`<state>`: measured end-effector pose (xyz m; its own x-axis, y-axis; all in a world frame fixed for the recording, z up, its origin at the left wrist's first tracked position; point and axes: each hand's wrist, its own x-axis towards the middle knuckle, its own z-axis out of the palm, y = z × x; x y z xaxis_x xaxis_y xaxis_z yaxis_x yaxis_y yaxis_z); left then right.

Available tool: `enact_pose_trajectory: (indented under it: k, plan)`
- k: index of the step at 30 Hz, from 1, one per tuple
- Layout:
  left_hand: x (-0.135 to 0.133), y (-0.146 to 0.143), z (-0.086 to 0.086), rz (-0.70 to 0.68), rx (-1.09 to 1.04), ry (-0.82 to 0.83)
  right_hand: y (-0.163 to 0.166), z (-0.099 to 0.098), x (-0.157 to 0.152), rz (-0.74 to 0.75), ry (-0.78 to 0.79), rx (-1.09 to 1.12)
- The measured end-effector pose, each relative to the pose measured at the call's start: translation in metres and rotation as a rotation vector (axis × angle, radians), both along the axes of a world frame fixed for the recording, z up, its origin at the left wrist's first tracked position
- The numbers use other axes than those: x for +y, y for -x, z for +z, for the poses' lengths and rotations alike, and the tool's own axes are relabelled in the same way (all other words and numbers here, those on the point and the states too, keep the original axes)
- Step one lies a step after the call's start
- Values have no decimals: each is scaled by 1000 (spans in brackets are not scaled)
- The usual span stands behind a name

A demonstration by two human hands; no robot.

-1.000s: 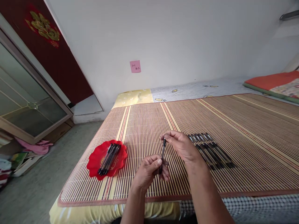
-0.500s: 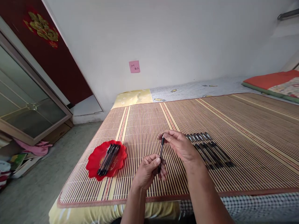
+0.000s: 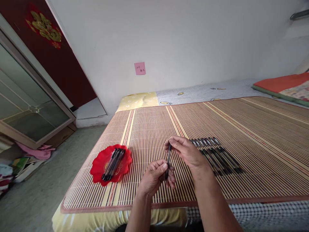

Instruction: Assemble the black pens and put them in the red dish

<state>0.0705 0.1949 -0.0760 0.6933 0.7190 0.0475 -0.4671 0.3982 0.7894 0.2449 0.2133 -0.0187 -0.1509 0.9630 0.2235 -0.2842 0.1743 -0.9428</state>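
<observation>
A dark pen (image 3: pixel 168 157) stands nearly upright between my two hands, above the slatted mat. My left hand (image 3: pixel 155 175) pinches its lower half between thumb and fingers. At its top end, the thumb and fingertips of my right hand (image 3: pixel 184 151) close round the tip and partly hide it. To the left, a red scalloped plate (image 3: pixel 96 170) carries a bundle of dark pens (image 3: pixel 114 165). Several more pens (image 3: pixel 223 159) lie side by side in a slanted row on the mat, partly covered by my right forearm.
The striped bamboo mat (image 3: pixel 149 129) covers the bed, whose front edge shows yellow and checked cloth. Folded orange bedding (image 3: pixel 275 83) lies at the far right. A pink note (image 3: pixel 140 68) is stuck to the wall. A glass-panelled cabinet door (image 3: pixel 33 106) stands at left.
The pen has turned slightly in my fingers, and my right fingertips now cover more of its top end. Both hands stay almost in place; the view has shifted a little.
</observation>
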Motion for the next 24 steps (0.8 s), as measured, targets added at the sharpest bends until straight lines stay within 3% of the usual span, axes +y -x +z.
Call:
enact_pose_trajectory:
  k: [8,15,24]
  plan:
    - [-2,-1,4,93,85,-33,-1,-4,2,-56,-40,-41]
    - [-1,-3,6,128,90,-28,0,-3,1,-16,9,10]
    - [-2,-4,11,231,142,-55,0,-5,3,6,-13,-75]
